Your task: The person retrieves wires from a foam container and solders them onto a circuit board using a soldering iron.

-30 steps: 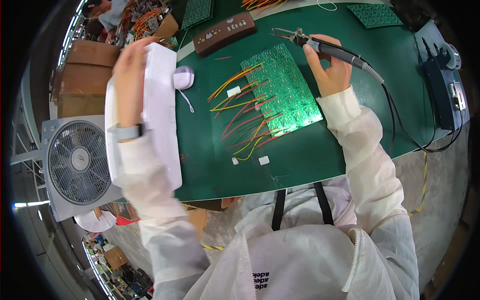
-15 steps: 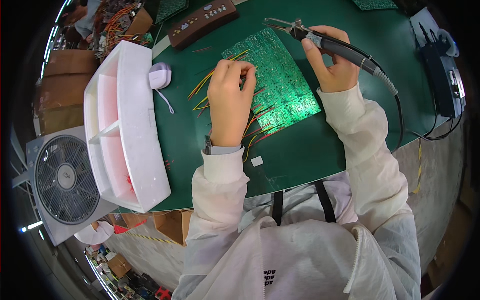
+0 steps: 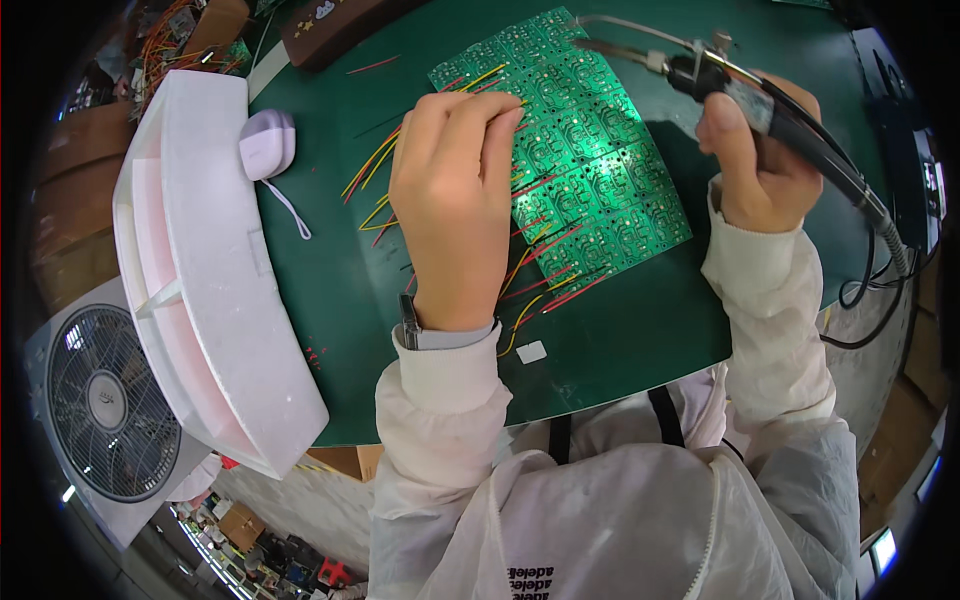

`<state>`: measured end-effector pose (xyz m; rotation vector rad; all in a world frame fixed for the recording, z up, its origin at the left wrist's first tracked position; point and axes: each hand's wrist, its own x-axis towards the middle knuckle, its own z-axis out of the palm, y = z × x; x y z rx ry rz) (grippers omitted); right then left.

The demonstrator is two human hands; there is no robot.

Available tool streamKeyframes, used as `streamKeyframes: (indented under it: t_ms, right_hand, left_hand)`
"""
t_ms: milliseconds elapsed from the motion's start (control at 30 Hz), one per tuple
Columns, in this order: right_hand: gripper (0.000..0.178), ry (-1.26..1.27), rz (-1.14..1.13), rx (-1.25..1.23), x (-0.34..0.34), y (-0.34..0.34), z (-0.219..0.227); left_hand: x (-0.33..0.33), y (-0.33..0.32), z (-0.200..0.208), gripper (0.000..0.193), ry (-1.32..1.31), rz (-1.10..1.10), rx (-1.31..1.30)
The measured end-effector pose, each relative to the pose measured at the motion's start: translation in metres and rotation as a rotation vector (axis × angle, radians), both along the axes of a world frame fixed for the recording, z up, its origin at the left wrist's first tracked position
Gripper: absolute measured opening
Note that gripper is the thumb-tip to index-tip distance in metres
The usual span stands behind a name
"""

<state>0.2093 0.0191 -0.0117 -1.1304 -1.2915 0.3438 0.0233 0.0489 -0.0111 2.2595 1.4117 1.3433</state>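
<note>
A green circuit board panel [image 3: 585, 170] lies on the green mat [image 3: 640, 330], with red and yellow wires [image 3: 545, 265] fanning out from its left edge. My left hand [image 3: 455, 205] rests over those wires, fingertips pinched on a yellow wire at the board's edge. My right hand [image 3: 760, 165] grips a soldering iron [image 3: 700, 70] whose metal tip points left above the board's top corner; its black cable runs off to the right.
A white foam tray [image 3: 205, 270] stands at the mat's left edge, a small lilac device [image 3: 267, 145] with a cord beside it. A fan [image 3: 105, 405] sits lower left. A brown box [image 3: 330, 25] lies at the top, a black unit [image 3: 915, 175] at the right.
My left hand let go of the foam tray, which now sits at the left, and came onto the wires by the board. The soldering iron stayed above the board.
</note>
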Motion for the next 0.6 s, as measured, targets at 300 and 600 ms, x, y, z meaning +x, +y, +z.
streamKeyframes:
  t_ms: [300,600]
  right_hand:
    - [0.022,0.247,0.064,-0.16,-0.004,-0.012,0.005]
    - [0.02,0.201,0.116,-0.15,-0.007,-0.009,0.003]
  left_hand:
    - [0.0,0.002,-0.004,0.005,0.048,-0.019,-0.049]
    - [-0.001,0.003,-0.005,0.012,0.02,-0.05,-0.105]
